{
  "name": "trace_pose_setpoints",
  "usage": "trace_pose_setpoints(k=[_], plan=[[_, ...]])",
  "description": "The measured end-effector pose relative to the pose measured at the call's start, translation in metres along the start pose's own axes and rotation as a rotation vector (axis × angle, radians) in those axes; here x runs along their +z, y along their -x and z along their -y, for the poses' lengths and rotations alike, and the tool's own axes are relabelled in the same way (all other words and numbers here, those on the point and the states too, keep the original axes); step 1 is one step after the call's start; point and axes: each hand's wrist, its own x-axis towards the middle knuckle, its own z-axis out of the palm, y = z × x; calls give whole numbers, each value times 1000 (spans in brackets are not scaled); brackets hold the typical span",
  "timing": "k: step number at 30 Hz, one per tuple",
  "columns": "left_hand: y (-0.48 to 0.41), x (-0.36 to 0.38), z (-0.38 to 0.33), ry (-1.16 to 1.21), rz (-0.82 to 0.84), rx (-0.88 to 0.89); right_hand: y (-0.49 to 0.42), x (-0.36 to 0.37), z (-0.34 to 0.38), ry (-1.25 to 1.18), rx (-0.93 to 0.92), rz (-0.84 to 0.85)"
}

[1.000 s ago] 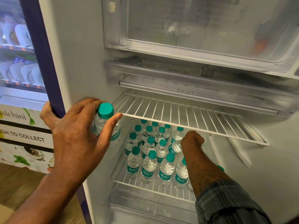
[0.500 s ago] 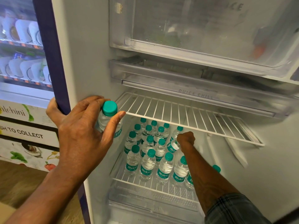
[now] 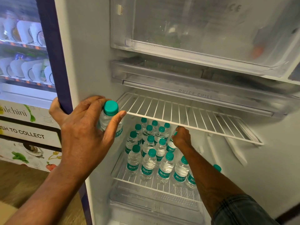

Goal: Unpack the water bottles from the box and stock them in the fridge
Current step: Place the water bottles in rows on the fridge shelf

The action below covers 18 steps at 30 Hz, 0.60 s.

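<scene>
Fingers and thumb of the left hand (image 3: 81, 132) curl round a bottle (image 3: 110, 108), held against the fridge (image 3: 90, 62) wall beside the upper shelf (image 3: 186, 117). The right hand (image 3: 181, 137) grips a second bottle (image 3: 170, 147) by its top, at the back of the rows (image 3: 147, 166) standing on the lower shelf (image 3: 129, 177).

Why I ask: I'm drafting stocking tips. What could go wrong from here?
1. The right hand grips a water bottle deep among the packed bottles on the lower wire shelf; setting it down could topple neighbours.
2. The right forearm passes close by the front-row bottles and might knock one off the shelf edge.
3. The left hand holds a second bottle while its thumb hooks the fridge's blue edge; that split grip could let it slip.
</scene>
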Motion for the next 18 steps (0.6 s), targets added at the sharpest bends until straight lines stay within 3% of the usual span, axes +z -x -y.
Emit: trace_pose_setpoints(k=[11,18], plan=[[0,0,-1,-16,-2,-4,-14,-7,-1,63,-121,159],[-1,0,-1,-16,-4,-3,-17,-7,-8,4,-126,142]])
